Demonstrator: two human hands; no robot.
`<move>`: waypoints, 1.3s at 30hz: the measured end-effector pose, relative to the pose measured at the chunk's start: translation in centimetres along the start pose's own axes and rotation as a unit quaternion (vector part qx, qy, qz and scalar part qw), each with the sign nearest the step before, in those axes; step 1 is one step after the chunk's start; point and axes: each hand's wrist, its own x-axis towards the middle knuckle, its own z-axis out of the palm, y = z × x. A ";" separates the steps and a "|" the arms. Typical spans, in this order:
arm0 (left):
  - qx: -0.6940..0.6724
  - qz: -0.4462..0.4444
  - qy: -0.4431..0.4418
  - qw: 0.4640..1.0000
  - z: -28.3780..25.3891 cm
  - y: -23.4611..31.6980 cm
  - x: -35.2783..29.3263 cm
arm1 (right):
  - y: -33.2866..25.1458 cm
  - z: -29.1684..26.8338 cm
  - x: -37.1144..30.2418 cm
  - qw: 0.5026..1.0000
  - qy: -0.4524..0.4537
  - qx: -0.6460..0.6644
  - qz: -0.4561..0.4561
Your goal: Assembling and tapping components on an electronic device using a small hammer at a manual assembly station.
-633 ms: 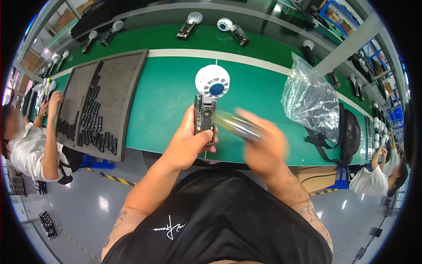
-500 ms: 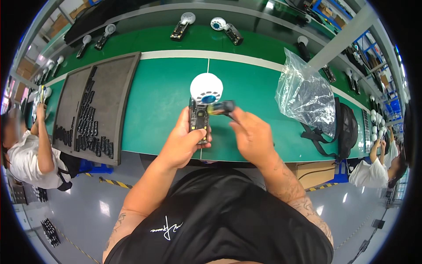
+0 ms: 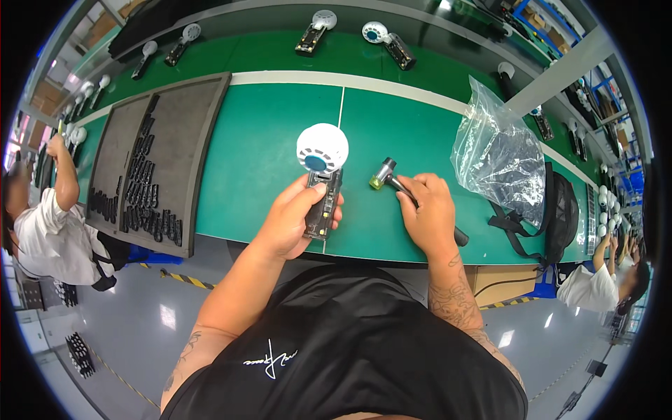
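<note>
My left hand [image 3: 290, 217] is closed around the dark lower body [image 3: 322, 210] of a handheld device, its thumb lying across the exposed inner parts. The device's round white head [image 3: 322, 145] points away from me and has a ring of dark slots around a blue centre. To the right, my right hand [image 3: 428, 213] is closed on the handle of a small mallet [image 3: 387, 173], low over the bench. The mallet head is black at one end and yellow-green at the other. Its handle end shows below my hand.
On the left sits a grey tray [image 3: 204, 140] with rows of small black parts [image 3: 143, 171]. A clear plastic bag [image 3: 497, 154] and a black backpack [image 3: 560, 213] lie at the right. Similar devices [image 3: 315, 31] line the far green strip. People work on both sides.
My right hand and the mallet have moved right and down, away from the device. My left thumb has shifted up the device's body, which now tilts slightly.
</note>
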 end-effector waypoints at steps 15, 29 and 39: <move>-0.029 0.039 -0.010 0.999 -0.3 0.0 0.7 | -0.3 0.0 0.6 0.999 -0.001 -0.035 0.020; -0.006 0.073 -0.054 0.996 -0.8 -0.4 -0.1 | -0.3 0.0 0.2 0.999 0.004 -0.036 0.015; 0.002 0.059 -0.067 0.996 -1.0 -0.7 -1.1 | -0.1 -0.1 -0.2 0.999 0.010 -0.041 0.000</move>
